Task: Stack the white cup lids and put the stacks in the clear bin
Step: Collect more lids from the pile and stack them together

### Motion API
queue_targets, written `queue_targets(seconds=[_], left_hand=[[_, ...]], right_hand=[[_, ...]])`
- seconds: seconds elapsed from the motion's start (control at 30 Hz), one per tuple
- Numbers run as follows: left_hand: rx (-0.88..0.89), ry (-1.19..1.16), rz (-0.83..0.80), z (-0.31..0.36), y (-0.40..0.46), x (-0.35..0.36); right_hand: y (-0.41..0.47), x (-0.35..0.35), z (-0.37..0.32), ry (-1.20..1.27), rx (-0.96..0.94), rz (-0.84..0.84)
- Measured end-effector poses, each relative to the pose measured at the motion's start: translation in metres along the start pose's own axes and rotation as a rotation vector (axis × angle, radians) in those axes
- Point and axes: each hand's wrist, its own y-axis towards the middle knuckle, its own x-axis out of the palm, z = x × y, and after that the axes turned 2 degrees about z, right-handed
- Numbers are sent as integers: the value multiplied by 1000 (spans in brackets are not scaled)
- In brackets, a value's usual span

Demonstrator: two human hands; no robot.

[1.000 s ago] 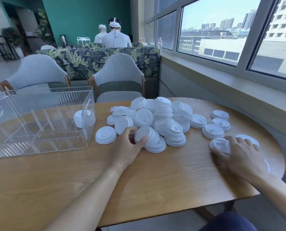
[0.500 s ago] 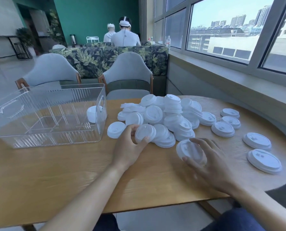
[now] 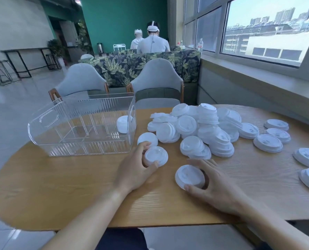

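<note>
A heap of white cup lids (image 3: 204,127) covers the middle of the round wooden table (image 3: 78,186). My left hand (image 3: 134,168) grips one white lid (image 3: 156,156) between thumb and fingers, just in front of the clear bin (image 3: 81,127). My right hand (image 3: 216,184) holds another white lid (image 3: 189,175) at its rim, low over the table, right of the left hand. The clear ribbed bin stands at the table's left with one lid stack (image 3: 123,123) against its right wall.
Several single lids (image 3: 268,143) lie spread across the table's right side, some at the right edge (image 3: 308,157). Two grey chairs (image 3: 157,83) stand behind the table, a window wall runs along the right, and two people sit far back.
My left hand pulled a lid out of the heap toward me. My right hand carried its lid leftward from the table's right side to beside the left hand. The camera turned left.
</note>
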Motion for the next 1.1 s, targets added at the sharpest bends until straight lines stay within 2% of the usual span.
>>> queue_targets(seconds=[0.3,0.47,0.6,0.8,0.9,1.1], left_hand=[[32,70,-106,-7,6,6],[58,88,-106,-6,6,8],[62,120,-108,0,9,13],[3,224,-4,13,14,29],[4,203,16,17,13,29],[108,145,-78,20,7,22]], right_hand=[[2,-5,7,-30,-29,-30],[3,-10,13,36,32,26],[2,-4,8,-81,-13,33],[2,-2,8,-121,-5,54],[2,-3,8,-128,0,60],[1,-3,7,-129,11,55]])
